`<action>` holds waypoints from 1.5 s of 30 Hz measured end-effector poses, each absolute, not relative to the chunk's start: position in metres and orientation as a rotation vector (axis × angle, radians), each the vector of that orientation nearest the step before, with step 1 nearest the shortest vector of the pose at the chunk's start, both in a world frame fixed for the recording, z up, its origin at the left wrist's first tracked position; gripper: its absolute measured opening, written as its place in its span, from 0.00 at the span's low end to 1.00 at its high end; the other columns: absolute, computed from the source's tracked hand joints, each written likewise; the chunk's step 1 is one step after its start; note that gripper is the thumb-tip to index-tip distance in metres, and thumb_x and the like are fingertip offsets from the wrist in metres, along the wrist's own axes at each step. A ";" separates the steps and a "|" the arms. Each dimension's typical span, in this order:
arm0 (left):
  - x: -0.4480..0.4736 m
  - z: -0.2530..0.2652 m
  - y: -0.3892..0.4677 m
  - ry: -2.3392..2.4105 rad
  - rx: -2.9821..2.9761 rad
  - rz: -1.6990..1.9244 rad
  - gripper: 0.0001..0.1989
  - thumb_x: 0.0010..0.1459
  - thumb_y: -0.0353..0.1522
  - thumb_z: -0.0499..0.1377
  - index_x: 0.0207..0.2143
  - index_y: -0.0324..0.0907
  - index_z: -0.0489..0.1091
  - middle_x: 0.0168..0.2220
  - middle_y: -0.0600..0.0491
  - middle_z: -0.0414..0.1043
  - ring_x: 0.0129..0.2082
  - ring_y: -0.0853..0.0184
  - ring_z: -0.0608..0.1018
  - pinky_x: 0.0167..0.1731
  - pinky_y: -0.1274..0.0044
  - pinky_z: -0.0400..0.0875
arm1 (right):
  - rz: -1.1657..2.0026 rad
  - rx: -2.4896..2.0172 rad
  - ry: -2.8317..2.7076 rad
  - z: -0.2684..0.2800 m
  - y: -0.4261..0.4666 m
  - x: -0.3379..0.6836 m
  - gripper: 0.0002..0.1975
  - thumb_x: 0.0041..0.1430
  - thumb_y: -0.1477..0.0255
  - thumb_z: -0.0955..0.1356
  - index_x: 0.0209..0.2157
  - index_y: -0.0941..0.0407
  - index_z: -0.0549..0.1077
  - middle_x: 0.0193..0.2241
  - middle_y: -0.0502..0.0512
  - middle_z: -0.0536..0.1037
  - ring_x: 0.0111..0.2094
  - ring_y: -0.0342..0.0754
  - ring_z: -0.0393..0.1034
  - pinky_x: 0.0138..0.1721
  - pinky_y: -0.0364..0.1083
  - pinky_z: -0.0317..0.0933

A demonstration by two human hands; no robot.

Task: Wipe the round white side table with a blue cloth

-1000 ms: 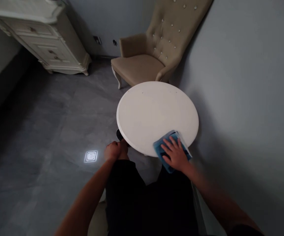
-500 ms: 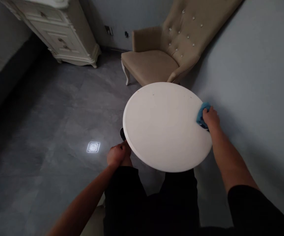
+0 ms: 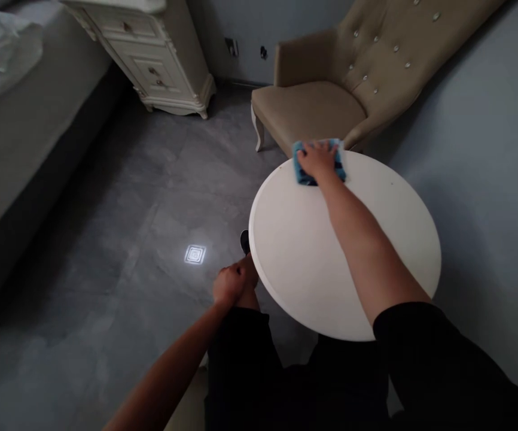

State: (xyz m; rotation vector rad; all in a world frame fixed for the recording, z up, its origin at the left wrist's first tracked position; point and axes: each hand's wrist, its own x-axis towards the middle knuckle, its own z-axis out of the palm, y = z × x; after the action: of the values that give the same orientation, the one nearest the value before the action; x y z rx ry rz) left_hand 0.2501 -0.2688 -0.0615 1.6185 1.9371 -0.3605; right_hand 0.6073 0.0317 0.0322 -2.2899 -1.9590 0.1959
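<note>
My right hand (image 3: 318,160) presses a folded blue cloth (image 3: 301,173) with darker patches flat against the far edge of a round white table (image 3: 304,257). Its fingers spread over the cloth. Closed in a fist, my left hand (image 3: 228,284) rests by my bare knee, left of the table's rim, and I see nothing in it. A few small dark specks show on the tabletop near its far side.
Behind the table stands a tan buttoned armchair (image 3: 308,111). A white cabinet (image 3: 164,72) is at the back, and a bed (image 3: 39,131) lies to the left. A grey wall (image 3: 492,179) runs close along the right. Light casts a square pattern (image 3: 195,254) on the floor.
My right hand has moved the cloth from the table's right edge to its far edge. The view has shifted left, bringing more of the bed in. My left hand stays by the knee.
</note>
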 end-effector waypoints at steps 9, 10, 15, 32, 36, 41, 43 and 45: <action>0.251 -0.048 -0.280 1.936 1.630 -0.344 0.22 0.76 0.41 0.54 0.55 0.43 0.85 0.55 0.37 0.86 0.56 0.48 0.87 0.51 0.67 0.79 | 0.410 -1.503 -2.629 0.061 -0.188 0.429 0.19 0.75 0.54 0.69 0.60 0.43 0.83 0.73 0.33 0.73 0.82 0.56 0.48 0.84 0.66 0.33; 0.250 -0.046 -0.282 1.918 1.648 -0.342 0.20 0.75 0.40 0.56 0.56 0.43 0.84 0.55 0.37 0.86 0.56 0.49 0.87 0.51 0.68 0.78 | 0.448 -1.425 -2.649 0.060 -0.224 0.430 0.18 0.75 0.55 0.69 0.60 0.40 0.83 0.73 0.31 0.73 0.83 0.54 0.47 0.85 0.65 0.32; 0.254 -0.045 -0.291 1.945 1.672 -0.332 0.22 0.76 0.40 0.53 0.54 0.43 0.84 0.55 0.36 0.86 0.56 0.49 0.87 0.51 0.67 0.79 | 0.595 -1.366 -2.583 0.063 -0.383 0.492 0.28 0.72 0.59 0.67 0.70 0.27 0.74 0.76 0.22 0.62 0.85 0.49 0.39 0.86 0.64 0.35; 0.260 -0.050 -0.288 1.891 1.690 -0.299 0.26 0.76 0.41 0.49 0.51 0.42 0.85 0.55 0.34 0.85 0.56 0.44 0.85 0.52 0.61 0.78 | -0.037 -2.673 -1.515 0.022 -0.381 0.847 0.39 0.76 0.58 0.60 0.78 0.66 0.62 0.77 0.80 0.63 0.77 0.72 0.60 0.73 0.72 0.61; 0.258 -0.054 -0.285 1.895 1.673 -0.297 0.26 0.77 0.43 0.48 0.52 0.43 0.86 0.53 0.35 0.86 0.55 0.43 0.86 0.51 0.61 0.79 | 0.079 -2.795 -1.280 0.031 -0.272 0.876 0.39 0.78 0.57 0.59 0.79 0.67 0.59 0.74 0.83 0.67 0.72 0.72 0.67 0.71 0.67 0.64; 0.256 -0.056 -0.278 1.882 1.654 -0.264 0.27 0.78 0.43 0.48 0.53 0.45 0.86 0.52 0.38 0.86 0.53 0.44 0.86 0.50 0.62 0.79 | 0.101 -2.898 -1.113 0.035 -0.126 0.847 0.36 0.81 0.54 0.58 0.79 0.61 0.63 0.71 0.82 0.70 0.70 0.77 0.67 0.69 0.78 0.59; 0.255 -0.055 -0.274 1.888 1.636 -0.268 0.26 0.78 0.43 0.49 0.53 0.45 0.86 0.52 0.38 0.87 0.53 0.45 0.87 0.49 0.63 0.79 | 0.088 -2.846 -1.213 0.031 -0.072 0.815 0.36 0.81 0.54 0.57 0.79 0.60 0.64 0.74 0.81 0.66 0.74 0.78 0.61 0.71 0.81 0.53; 0.254 -0.054 -0.270 1.894 1.621 -0.281 0.26 0.78 0.43 0.49 0.53 0.45 0.86 0.52 0.39 0.87 0.53 0.46 0.87 0.49 0.64 0.78 | 0.106 -2.747 -1.386 0.027 -0.026 0.770 0.36 0.82 0.54 0.56 0.80 0.59 0.63 0.78 0.78 0.60 0.77 0.79 0.53 0.72 0.83 0.46</action>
State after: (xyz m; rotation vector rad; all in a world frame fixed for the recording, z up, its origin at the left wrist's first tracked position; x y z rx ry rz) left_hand 0.2538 -0.2699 -0.0545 1.6210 1.8935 -0.2814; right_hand 0.7702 -0.0261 0.0270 -2.7469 -1.3862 0.1057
